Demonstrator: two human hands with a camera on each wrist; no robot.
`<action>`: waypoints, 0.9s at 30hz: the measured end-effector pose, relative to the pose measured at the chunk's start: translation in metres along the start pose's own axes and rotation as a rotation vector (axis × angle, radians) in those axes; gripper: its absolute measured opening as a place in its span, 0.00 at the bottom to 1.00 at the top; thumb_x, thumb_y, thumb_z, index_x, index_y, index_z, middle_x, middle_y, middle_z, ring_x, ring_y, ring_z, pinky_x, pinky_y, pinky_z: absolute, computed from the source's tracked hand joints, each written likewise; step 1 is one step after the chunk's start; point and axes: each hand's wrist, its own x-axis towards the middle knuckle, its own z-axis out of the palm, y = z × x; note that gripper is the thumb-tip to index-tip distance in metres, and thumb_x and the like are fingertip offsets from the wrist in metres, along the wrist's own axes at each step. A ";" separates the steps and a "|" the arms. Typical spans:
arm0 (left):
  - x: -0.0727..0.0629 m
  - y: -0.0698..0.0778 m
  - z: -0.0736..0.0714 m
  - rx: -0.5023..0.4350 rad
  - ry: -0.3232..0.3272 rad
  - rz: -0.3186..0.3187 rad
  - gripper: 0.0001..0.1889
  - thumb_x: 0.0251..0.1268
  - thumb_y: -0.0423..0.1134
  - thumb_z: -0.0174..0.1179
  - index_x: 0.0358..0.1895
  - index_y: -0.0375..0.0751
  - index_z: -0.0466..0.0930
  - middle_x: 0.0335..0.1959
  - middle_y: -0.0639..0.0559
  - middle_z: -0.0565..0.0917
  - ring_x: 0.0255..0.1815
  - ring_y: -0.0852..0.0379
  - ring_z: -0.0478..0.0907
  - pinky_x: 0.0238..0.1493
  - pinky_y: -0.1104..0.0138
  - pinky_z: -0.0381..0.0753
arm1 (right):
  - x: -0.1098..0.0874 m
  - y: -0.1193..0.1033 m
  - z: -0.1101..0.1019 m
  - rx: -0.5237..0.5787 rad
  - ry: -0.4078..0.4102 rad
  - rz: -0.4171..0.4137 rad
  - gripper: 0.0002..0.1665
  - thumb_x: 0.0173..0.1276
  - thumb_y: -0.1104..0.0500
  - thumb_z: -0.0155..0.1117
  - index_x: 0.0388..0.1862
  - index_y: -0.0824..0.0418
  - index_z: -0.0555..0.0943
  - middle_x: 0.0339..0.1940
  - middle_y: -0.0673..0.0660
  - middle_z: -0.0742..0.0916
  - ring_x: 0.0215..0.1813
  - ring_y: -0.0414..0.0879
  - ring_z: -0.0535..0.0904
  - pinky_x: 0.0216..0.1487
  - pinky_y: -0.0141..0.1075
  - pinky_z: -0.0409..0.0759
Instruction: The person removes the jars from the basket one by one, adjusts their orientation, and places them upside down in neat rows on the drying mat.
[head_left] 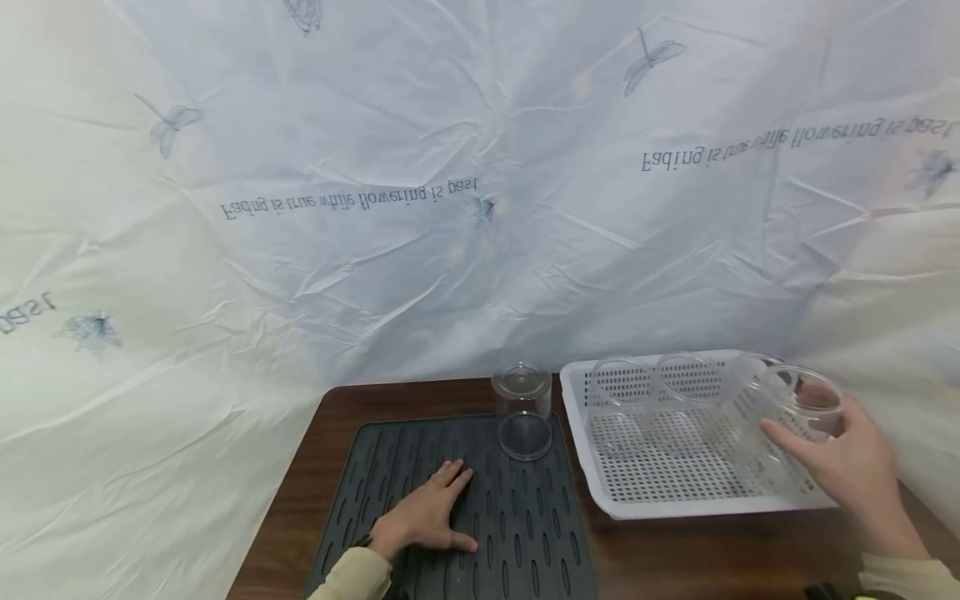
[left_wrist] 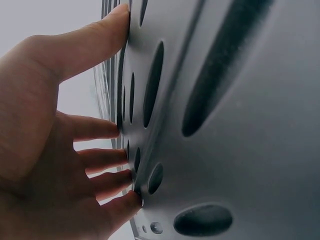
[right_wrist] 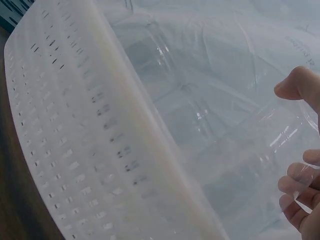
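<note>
- Grasping a clear cup near its rim: the right hand, thumb and fingers on opposite sides, at the right end of the white basket (whether the cup's lower end touches the basket cannot be told).
- Left hand: holding nothing, fingers spread, fingertips touching the dark slotted mat.
- Upturned cup: on the mat's far right corner, beside the basket, which holds further clear cups.
- Likely faults: the smooth wall could slip if the pinch slackens; the cup could knock its neighbours or catch the basket rim if swung too low.
- Writing: "Fading is true while flowering is past" on the wall sheet, printed repeatedly (the lettering appears flipped); no brand or label is legible on the cups.
</note>
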 end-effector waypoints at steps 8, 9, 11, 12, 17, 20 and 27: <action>-0.003 0.002 0.000 -0.011 0.018 -0.011 0.57 0.45 0.70 0.68 0.77 0.45 0.56 0.78 0.42 0.54 0.78 0.40 0.51 0.68 0.43 0.65 | 0.000 -0.014 -0.006 0.075 0.028 -0.104 0.41 0.52 0.52 0.79 0.61 0.60 0.71 0.42 0.27 0.69 0.37 0.19 0.63 0.26 0.21 0.66; -0.003 0.002 0.000 -0.012 0.015 -0.013 0.57 0.45 0.70 0.68 0.77 0.46 0.56 0.78 0.43 0.54 0.78 0.41 0.51 0.68 0.43 0.65 | -0.001 -0.016 -0.007 0.078 0.030 -0.111 0.41 0.52 0.52 0.80 0.61 0.61 0.71 0.41 0.26 0.68 0.36 0.19 0.64 0.24 0.21 0.67; -0.002 0.002 0.001 -0.013 0.010 -0.017 0.57 0.45 0.70 0.68 0.77 0.46 0.56 0.78 0.43 0.54 0.78 0.41 0.51 0.68 0.43 0.65 | -0.001 -0.018 -0.009 0.084 0.033 -0.128 0.40 0.51 0.53 0.80 0.60 0.61 0.71 0.41 0.26 0.69 0.34 0.21 0.65 0.22 0.23 0.67; -0.002 0.001 0.001 -0.013 0.008 -0.018 0.57 0.45 0.70 0.68 0.77 0.46 0.56 0.78 0.43 0.54 0.78 0.41 0.51 0.68 0.43 0.65 | -0.002 -0.020 -0.010 0.082 0.038 -0.134 0.40 0.51 0.53 0.80 0.60 0.61 0.71 0.40 0.26 0.69 0.33 0.23 0.66 0.21 0.24 0.67; 0.000 -0.002 0.002 -0.009 0.002 -0.013 0.57 0.45 0.72 0.66 0.77 0.46 0.55 0.79 0.43 0.53 0.78 0.41 0.50 0.68 0.43 0.65 | -0.002 -0.028 -0.011 0.084 0.073 -0.177 0.39 0.49 0.56 0.81 0.59 0.62 0.73 0.40 0.28 0.70 0.29 0.29 0.66 0.22 0.25 0.65; 0.001 -0.003 0.002 -0.006 0.004 -0.009 0.57 0.45 0.72 0.66 0.77 0.46 0.55 0.78 0.43 0.53 0.78 0.40 0.51 0.68 0.43 0.65 | -0.002 -0.034 -0.009 0.095 0.099 -0.226 0.39 0.47 0.58 0.82 0.57 0.63 0.74 0.41 0.30 0.70 0.32 0.28 0.65 0.26 0.24 0.64; 0.001 -0.003 0.003 0.005 0.002 -0.015 0.56 0.45 0.71 0.67 0.77 0.47 0.56 0.78 0.43 0.54 0.78 0.41 0.51 0.67 0.43 0.66 | -0.001 -0.051 -0.007 0.125 0.129 -0.339 0.37 0.39 0.62 0.83 0.52 0.63 0.78 0.41 0.30 0.71 0.42 0.23 0.63 0.37 0.24 0.61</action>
